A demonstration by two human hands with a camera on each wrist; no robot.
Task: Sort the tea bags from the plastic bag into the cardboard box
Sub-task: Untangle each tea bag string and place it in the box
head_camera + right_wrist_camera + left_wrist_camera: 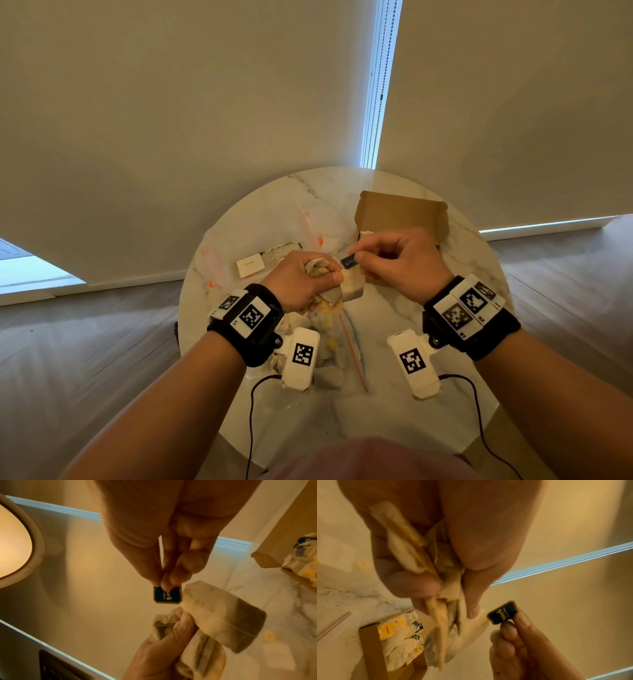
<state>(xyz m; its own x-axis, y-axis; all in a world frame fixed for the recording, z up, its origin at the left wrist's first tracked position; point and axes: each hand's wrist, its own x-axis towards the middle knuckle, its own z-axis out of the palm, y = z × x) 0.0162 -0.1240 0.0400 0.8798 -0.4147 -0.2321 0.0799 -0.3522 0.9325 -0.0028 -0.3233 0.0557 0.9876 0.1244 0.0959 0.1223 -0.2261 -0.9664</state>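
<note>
My left hand (305, 277) grips a bunch of several beige tea bags (320, 269) above the round table. One tea bag (223, 615) hangs out of that fist. My right hand (394, 262) pinches a small dark blue paper tag (350, 262) between thumb and fingertips, just right of the bunch. The blue tag (504, 613) has a gold rim. The cardboard box (404, 212) stands open behind my right hand, its flap up. In the left wrist view the box (371, 639) holds several tea bags with yellow, blue and green tags. The clear plastic bag (329, 342) with more tea bags lies under my left wrist.
A white card (250, 268) and an empty clear zip bag (310, 226) with orange marks lie on the marble table (387, 404) at the left. Dark tea crumbs are scattered near the card. Camera cables hang off the table's front edge.
</note>
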